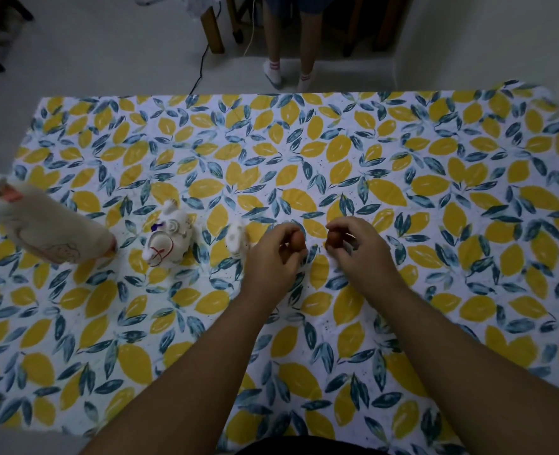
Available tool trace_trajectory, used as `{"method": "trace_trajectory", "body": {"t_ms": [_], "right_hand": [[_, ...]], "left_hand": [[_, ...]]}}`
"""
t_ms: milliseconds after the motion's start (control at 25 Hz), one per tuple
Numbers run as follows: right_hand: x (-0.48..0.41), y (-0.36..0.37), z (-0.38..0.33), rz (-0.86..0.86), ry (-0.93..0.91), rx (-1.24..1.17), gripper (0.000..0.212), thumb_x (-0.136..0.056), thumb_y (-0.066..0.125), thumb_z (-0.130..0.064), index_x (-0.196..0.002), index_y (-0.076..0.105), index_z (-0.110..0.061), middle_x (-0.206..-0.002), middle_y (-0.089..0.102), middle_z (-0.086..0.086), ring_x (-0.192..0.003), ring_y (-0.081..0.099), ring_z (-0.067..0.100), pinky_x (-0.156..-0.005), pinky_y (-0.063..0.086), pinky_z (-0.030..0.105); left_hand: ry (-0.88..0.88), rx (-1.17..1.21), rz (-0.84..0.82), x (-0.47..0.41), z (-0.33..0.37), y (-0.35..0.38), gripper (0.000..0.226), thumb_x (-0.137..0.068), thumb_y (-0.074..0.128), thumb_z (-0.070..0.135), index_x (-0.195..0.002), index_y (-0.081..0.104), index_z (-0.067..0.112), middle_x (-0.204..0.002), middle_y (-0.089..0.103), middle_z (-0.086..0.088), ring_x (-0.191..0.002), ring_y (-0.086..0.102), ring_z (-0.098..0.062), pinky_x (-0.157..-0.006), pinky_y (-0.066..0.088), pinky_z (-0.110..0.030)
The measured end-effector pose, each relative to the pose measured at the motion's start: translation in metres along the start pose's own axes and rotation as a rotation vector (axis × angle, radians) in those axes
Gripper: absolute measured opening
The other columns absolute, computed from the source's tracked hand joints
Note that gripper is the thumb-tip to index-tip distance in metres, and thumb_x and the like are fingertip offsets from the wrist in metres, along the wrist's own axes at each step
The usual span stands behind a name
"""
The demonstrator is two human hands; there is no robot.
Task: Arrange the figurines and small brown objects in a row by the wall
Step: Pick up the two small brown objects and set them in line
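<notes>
Three white figurines stand in a line on the lemon-print tablecloth (403,198): a tall cat-like one (45,224) at the far left, a decorated horse-like one (170,236) beside it, and a small one (237,239) partly hidden by my left hand. My left hand (271,254) pinches a small brown round object (299,240) just right of that small figurine. My right hand (358,247) pinches a second small brown object (333,239) close beside the first. Both objects are near the cloth; I cannot tell if they touch it.
A person in white socks (289,75) stands on the pale floor beyond the table's far edge, beside wooden furniture legs (214,31) and a black cable (201,70). A pale wall (501,37) rises at the far right.
</notes>
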State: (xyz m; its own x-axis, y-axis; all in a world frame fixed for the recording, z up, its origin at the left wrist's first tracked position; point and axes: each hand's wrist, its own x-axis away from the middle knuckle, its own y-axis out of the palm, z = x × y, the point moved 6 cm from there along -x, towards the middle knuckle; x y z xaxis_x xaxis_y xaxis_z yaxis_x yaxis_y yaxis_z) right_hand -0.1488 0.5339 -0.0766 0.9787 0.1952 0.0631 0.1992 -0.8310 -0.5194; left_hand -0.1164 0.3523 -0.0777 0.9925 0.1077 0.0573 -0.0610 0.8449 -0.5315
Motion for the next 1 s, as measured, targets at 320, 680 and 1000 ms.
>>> {"method": "trace_trajectory", "body": {"t_ms": [320,680,1000], "right_hand": [[0.004,0.009,0.020,-0.049,0.108,-0.011,0.042,-0.090,0.072,-0.010,-0.127,0.062,-0.028,-0.126,0.065,0.006,-0.113,0.062,0.027,-0.093,0.055,0.048],[0.009,0.006,0.023,-0.075,0.096,0.079,0.040,-0.089,0.071,-0.004,-0.124,0.065,-0.023,-0.120,0.069,0.008,-0.110,0.064,0.028,-0.088,0.056,0.048],[0.013,0.007,0.021,-0.085,0.134,0.056,0.059,-0.086,0.077,-0.011,-0.140,0.055,-0.022,-0.136,0.062,0.007,-0.123,0.058,0.025,-0.099,0.052,0.037]], "left_hand": [[0.025,0.014,-0.008,0.003,0.000,0.008,0.039,-0.090,0.071,0.008,-0.125,0.058,0.018,-0.106,0.064,0.007,-0.097,0.066,-0.009,-0.080,0.058,-0.039],[0.073,-0.071,0.068,0.000,0.007,0.006,0.035,-0.082,0.080,0.006,-0.115,0.068,0.011,-0.098,0.071,-0.004,-0.087,0.060,-0.006,-0.075,0.056,-0.032],[0.014,-0.117,0.014,-0.003,0.003,0.007,0.052,-0.082,0.080,0.014,-0.130,0.062,0.014,-0.116,0.071,-0.004,-0.105,0.065,-0.017,-0.086,0.052,-0.027]]}}
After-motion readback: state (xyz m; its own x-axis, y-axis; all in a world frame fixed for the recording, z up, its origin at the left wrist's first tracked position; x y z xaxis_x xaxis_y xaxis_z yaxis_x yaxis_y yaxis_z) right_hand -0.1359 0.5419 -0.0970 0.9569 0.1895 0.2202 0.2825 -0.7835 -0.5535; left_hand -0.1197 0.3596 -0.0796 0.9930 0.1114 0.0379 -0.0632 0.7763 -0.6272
